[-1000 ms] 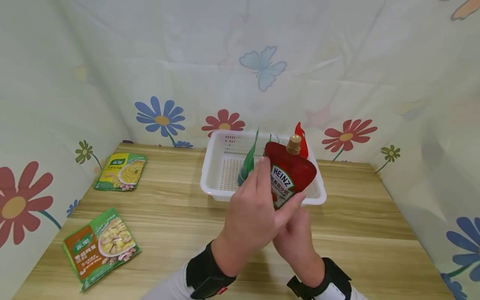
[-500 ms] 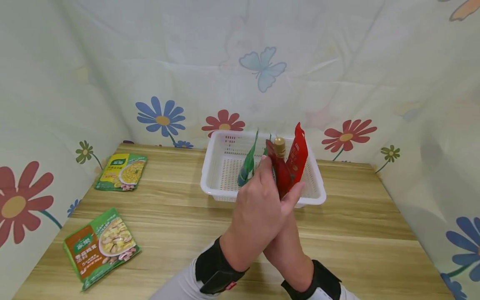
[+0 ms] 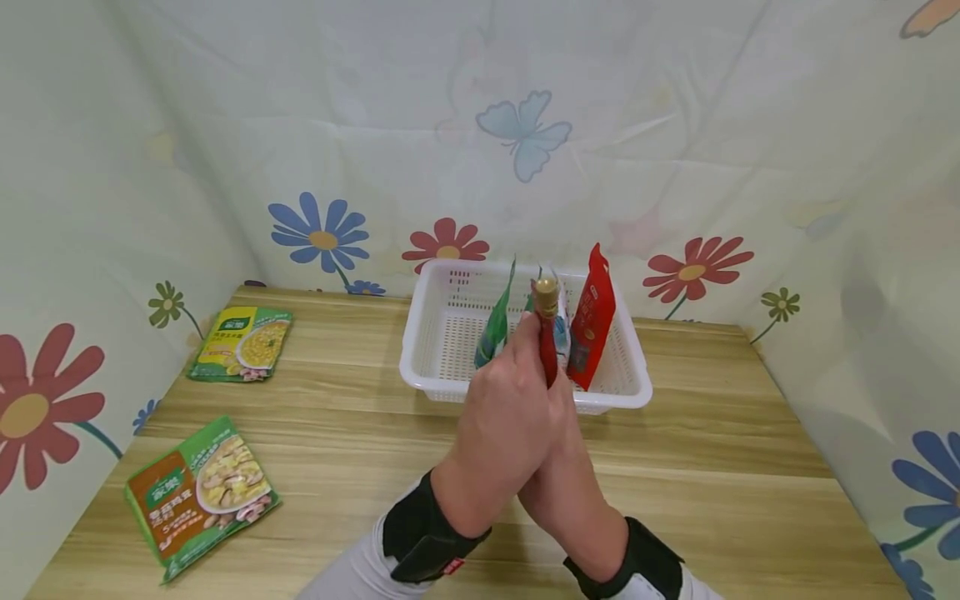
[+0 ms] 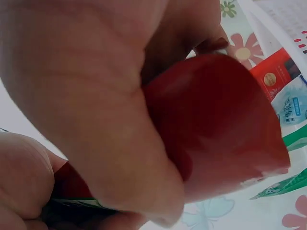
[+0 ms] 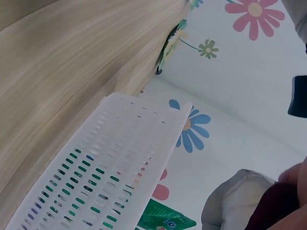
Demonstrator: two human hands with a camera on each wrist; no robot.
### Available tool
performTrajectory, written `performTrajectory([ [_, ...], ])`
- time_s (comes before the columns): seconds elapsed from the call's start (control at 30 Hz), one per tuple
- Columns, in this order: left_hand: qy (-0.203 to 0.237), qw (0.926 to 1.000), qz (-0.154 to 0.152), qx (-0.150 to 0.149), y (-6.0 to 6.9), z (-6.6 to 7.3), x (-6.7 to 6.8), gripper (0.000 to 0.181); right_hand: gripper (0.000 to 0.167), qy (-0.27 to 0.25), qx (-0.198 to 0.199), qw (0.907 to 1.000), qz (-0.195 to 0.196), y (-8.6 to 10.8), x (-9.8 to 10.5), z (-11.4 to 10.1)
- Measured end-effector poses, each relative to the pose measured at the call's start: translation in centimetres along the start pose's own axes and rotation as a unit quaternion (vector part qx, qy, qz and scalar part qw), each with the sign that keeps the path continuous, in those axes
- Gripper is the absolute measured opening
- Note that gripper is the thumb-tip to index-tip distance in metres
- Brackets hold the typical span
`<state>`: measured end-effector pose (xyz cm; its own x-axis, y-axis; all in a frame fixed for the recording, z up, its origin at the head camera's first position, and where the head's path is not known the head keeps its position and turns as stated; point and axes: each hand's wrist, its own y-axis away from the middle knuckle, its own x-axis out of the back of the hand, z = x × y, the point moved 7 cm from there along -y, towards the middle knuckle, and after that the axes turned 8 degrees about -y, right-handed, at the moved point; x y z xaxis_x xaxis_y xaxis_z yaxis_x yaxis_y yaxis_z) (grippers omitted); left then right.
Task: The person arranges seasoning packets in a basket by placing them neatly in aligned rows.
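Note:
A red Heinz ketchup pouch (image 3: 549, 348) with a gold cap stands nearly edge-on to the head camera, cap up, over the near side of the white basket. My left hand (image 3: 502, 425) grips it from the left; in the left wrist view its thumb bends over the pouch's red end (image 4: 216, 124). Lower on the pouch my right hand (image 3: 562, 479) holds it, partly hidden behind the left hand. Inside the basket (image 3: 435, 385), a red packet (image 3: 592, 321), a blue-and-white packet (image 3: 562, 329) and a green packet (image 3: 492, 333) stand upright.
On the table's left side lie a yellow-green soup packet (image 3: 242, 344) and a brown-green soup packet (image 3: 202, 497). A flower-printed cloth (image 3: 375, 150) encloses the wooden table (image 3: 337, 433) at the back and sides. The basket's perforated wall (image 5: 120, 143) fills much of the right wrist view.
The ketchup pouch has turned from showing its label to nearly edge-on, and shifted left. Both hands have turned with it and drawn closer together. The red packet behind is now uncovered.

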<state>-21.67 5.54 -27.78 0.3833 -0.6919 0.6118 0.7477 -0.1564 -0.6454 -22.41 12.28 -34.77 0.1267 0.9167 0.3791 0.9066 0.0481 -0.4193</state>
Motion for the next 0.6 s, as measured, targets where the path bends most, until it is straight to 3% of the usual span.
performTrajectory([
  [0.03,0.004,1.0000,-0.003,-0.003,0.0,0.0,0.0,0.037,0.083,-0.033,-0.027,0.9987,-0.028,0.2,0.1,1.2],
  [0.13,0.019,0.9998,-0.010,-0.005,0.1,-0.2,-0.1,0.040,0.096,0.095,0.022,0.9950,-0.021,0.1,0.5,1.0],
  [0.17,0.028,0.9995,-0.012,-0.004,0.2,-0.3,-0.1,0.039,0.098,0.102,0.029,0.9942,-0.019,0.1,0.6,1.0],
  [0.33,0.050,0.9984,-0.020,0.012,0.1,-0.7,-0.1,0.032,0.114,0.079,0.024,0.9963,-0.025,0.3,0.8,1.7],
  [0.6,0.029,0.9987,-0.034,0.025,-0.2,-1.1,0.4,0.024,0.122,0.065,0.011,0.9970,-0.040,0.2,0.5,2.4],
])
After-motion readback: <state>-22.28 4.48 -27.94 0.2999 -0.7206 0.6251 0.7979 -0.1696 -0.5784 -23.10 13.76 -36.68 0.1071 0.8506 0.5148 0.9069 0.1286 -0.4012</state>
